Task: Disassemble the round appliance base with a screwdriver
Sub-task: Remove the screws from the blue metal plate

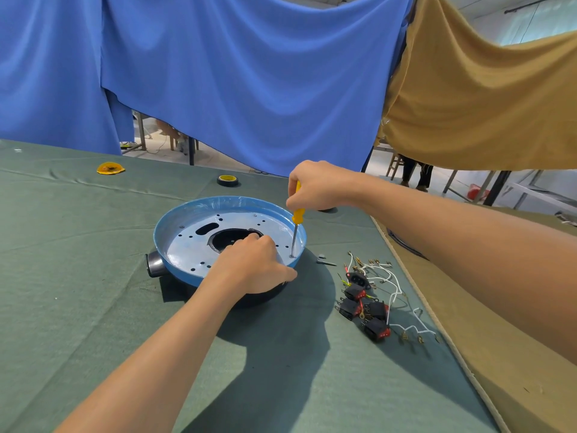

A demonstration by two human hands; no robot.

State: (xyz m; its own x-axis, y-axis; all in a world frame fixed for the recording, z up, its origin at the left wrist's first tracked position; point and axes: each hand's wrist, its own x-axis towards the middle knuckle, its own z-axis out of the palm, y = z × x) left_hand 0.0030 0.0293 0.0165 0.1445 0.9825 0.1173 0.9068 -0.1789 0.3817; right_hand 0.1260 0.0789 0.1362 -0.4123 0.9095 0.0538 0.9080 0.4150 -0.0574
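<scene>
Base (187,242) sits mid-table on the green cloth (93,276), open side up; your left hand (253,264) grips its near rim, thumb outside, fingers curled over onto the pale plate, pinning it. Just past that hand the screwdriver (297,217) stands nearly upright, tip at a screw spot by the right rim, your right hand (315,185) wrapped round the yellow handle, so the step looks like backing out a plate screw. Next move calls for downward pressure and a straight shaft while turning, then lifting the screw out toward the loose bits (324,260) right of the base; tape roll (228,180) lies farther back.
</scene>
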